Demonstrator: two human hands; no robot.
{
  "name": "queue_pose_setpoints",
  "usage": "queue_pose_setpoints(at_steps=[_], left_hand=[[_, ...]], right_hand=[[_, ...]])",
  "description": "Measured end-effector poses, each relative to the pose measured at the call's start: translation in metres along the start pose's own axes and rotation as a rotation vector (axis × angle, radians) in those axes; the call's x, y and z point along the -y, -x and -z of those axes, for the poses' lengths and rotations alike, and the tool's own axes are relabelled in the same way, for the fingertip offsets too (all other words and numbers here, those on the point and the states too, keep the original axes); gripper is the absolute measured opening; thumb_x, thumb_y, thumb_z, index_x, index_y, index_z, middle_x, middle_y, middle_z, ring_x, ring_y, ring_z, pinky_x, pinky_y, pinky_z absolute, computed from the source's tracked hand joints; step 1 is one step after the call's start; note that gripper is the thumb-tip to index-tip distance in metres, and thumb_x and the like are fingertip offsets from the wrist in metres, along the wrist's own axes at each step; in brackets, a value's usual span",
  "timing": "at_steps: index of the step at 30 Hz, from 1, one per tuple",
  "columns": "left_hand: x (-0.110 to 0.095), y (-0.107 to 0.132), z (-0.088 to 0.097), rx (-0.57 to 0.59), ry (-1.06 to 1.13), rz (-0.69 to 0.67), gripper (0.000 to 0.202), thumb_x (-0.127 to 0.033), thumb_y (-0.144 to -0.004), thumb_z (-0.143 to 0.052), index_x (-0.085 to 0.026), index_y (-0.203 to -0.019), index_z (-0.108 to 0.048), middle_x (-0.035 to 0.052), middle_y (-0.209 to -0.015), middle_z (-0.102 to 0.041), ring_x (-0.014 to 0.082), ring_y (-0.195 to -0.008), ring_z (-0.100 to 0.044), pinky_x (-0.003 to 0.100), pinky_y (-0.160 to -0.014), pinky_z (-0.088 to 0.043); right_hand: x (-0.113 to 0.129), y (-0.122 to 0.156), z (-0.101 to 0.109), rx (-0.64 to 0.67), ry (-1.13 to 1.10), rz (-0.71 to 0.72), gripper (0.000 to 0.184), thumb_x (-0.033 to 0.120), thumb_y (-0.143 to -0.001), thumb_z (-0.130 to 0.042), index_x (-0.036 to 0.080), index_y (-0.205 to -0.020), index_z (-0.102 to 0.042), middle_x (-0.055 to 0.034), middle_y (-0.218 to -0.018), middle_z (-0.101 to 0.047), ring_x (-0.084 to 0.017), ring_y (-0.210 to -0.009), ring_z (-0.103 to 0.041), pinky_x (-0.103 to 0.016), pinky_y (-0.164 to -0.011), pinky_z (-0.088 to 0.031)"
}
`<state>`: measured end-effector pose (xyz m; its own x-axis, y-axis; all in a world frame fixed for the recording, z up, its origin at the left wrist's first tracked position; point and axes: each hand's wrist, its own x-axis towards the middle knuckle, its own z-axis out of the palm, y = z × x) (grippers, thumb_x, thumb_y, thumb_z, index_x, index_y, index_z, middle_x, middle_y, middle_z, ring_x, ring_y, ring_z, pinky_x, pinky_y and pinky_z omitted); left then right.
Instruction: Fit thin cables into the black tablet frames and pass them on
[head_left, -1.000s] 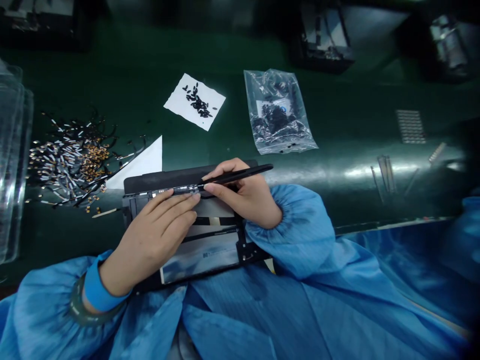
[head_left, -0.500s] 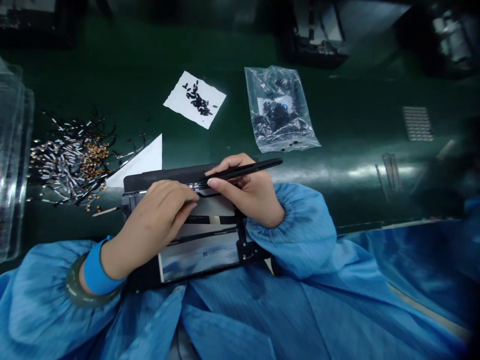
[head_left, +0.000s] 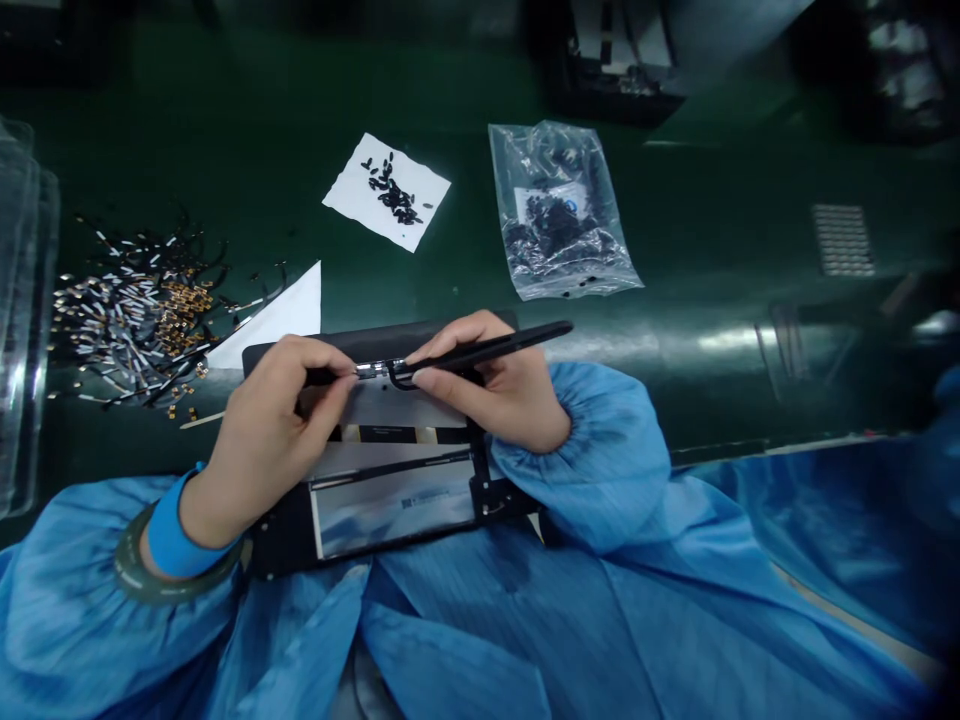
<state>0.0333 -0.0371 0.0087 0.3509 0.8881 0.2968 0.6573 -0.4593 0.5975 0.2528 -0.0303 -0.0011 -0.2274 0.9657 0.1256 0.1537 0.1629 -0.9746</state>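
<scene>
My right hand [head_left: 510,390] grips a pair of black tweezers [head_left: 502,345], whose rounded end points to the right. Thumb and forefinger of my left hand [head_left: 281,415] pinch the left end of a small flex cable [head_left: 379,369] with a silver strip and a black curved tail. The tweezers' tips are at the cable's right side; whether they grip it is hidden by my fingers. Both hands are over an opened tablet-like device [head_left: 397,505] on my lap side of the bench, its silver inner panels showing and its far edge partly covered by my hands.
A heap of flex cables [head_left: 135,310] lies at left beside a folded white paper [head_left: 281,320] and clear plastic trays [head_left: 30,330]. Farther back are a paper [head_left: 352,195] with small black pieces and a clear bag [head_left: 562,220] of black parts.
My left hand has shifted left and turned, so its thumb and forefinger pinch is now visible and more of the silver strip shows. The right hand stays nearly in place with the tweezers.
</scene>
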Motion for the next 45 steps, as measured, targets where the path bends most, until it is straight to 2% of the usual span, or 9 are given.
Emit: queue_pose_setpoints(at_steps=[4, 12, 25, 29, 32, 34, 36, 40, 45], left_hand=[[0.0, 0.001, 0.004, -0.062, -0.022, 0.071, 0.008, -0.019, -0.091, -0.06, -0.024, -0.097, -0.057, 0.0007, -0.092, -0.065, 0.0156, -0.087, -0.064, 0.031, -0.077, -0.054], [0.003, 0.002, 0.003, -0.063, -0.054, -0.063, 0.007, -0.015, -0.09, -0.06, -0.019, -0.095, -0.061, 0.0023, -0.089, -0.069, 0.0147, -0.086, -0.066, 0.027, -0.075, -0.053], [0.0, 0.002, 0.002, -0.055, -0.026, -0.048, 0.007, -0.013, -0.089, -0.059, -0.016, -0.094, -0.062, 0.0039, -0.09, -0.069, 0.0136, -0.088, -0.065, 0.023, -0.078, -0.05], [-0.001, 0.001, 0.007, -0.025, 0.005, -0.025, 0.009, -0.016, -0.091, -0.056, -0.015, -0.098, -0.063, 0.0053, -0.094, -0.069, 0.0154, -0.092, -0.064, 0.024, -0.08, -0.05], [-0.007, -0.002, 0.015, 0.173, 0.103, -0.006, 0.018, -0.022, -0.092, -0.055, -0.016, -0.107, -0.063, 0.0061, -0.102, -0.068, 0.0159, -0.091, -0.065, 0.024, -0.076, -0.051], [-0.012, -0.004, 0.019, 0.325, 0.209, 0.035, 0.024, -0.028, -0.091, -0.055, -0.017, -0.112, -0.062, 0.0051, -0.102, -0.068, 0.0146, -0.084, -0.065, 0.023, -0.069, -0.051], [-0.019, -0.004, 0.021, 0.406, 0.324, 0.108, 0.025, -0.032, -0.091, -0.056, -0.018, -0.112, -0.061, 0.004, -0.098, -0.069, 0.0139, -0.079, -0.065, 0.022, -0.065, -0.051], [-0.032, -0.004, 0.021, 0.427, 0.546, 0.32, 0.022, -0.036, -0.09, -0.056, -0.02, -0.104, -0.061, 0.0027, -0.094, -0.072, 0.0147, -0.081, -0.069, 0.022, -0.068, -0.054], [-0.04, -0.008, 0.022, 0.408, 0.725, 0.448, 0.012, -0.028, -0.087, -0.058, -0.018, -0.091, -0.063, 0.0015, -0.081, -0.072, 0.009, -0.061, -0.064, 0.016, -0.053, -0.049]], right_hand=[[-0.003, 0.0, 0.001, 0.125, 0.084, 0.081, 0.014, 0.03, -0.085, -0.07, 0.021, -0.091, -0.062, -0.0022, -0.091, -0.069, -0.015, -0.085, -0.067, -0.03, -0.077, -0.054], [-0.004, -0.001, 0.001, 0.154, 0.143, 0.133, 0.013, 0.026, -0.084, -0.07, 0.019, -0.09, -0.061, -0.0025, -0.09, -0.068, -0.015, -0.084, -0.067, -0.028, -0.075, -0.054], [-0.007, 0.0, 0.001, 0.147, 0.177, 0.171, 0.01, 0.024, -0.085, -0.069, 0.018, -0.089, -0.062, -0.0036, -0.087, -0.069, -0.015, -0.083, -0.067, -0.029, -0.075, -0.054], [-0.001, 0.0, 0.003, 0.126, 0.083, 0.072, 0.013, 0.026, -0.082, -0.072, 0.018, -0.086, -0.063, -0.0037, -0.086, -0.07, -0.015, -0.081, -0.068, -0.029, -0.074, -0.054], [0.01, -0.005, 0.003, 0.1, -0.153, -0.096, 0.02, 0.03, -0.078, -0.076, 0.018, -0.083, -0.06, -0.0018, -0.08, -0.07, -0.013, -0.072, -0.068, -0.026, -0.066, -0.056], [0.018, -0.009, 0.001, 0.088, -0.311, -0.188, 0.025, 0.032, -0.075, -0.079, 0.018, -0.08, -0.058, 0.0013, -0.071, -0.068, -0.011, -0.064, -0.066, -0.023, -0.061, -0.055], [0.024, -0.013, -0.002, 0.092, -0.411, -0.245, 0.029, 0.032, -0.07, -0.083, 0.018, -0.077, -0.058, 0.0038, -0.064, -0.066, -0.009, -0.059, -0.065, -0.021, -0.058, -0.055], [0.028, -0.019, -0.006, 0.113, -0.51, -0.349, 0.035, 0.034, -0.063, -0.087, 0.016, -0.073, -0.059, 0.0047, -0.061, -0.064, -0.007, -0.054, -0.062, -0.02, -0.056, -0.055], [0.028, -0.02, -0.005, 0.122, -0.551, -0.433, 0.036, 0.039, -0.064, -0.085, 0.016, -0.072, -0.058, 0.0049, -0.058, -0.063, -0.007, -0.052, -0.06, -0.018, -0.054, -0.053]])
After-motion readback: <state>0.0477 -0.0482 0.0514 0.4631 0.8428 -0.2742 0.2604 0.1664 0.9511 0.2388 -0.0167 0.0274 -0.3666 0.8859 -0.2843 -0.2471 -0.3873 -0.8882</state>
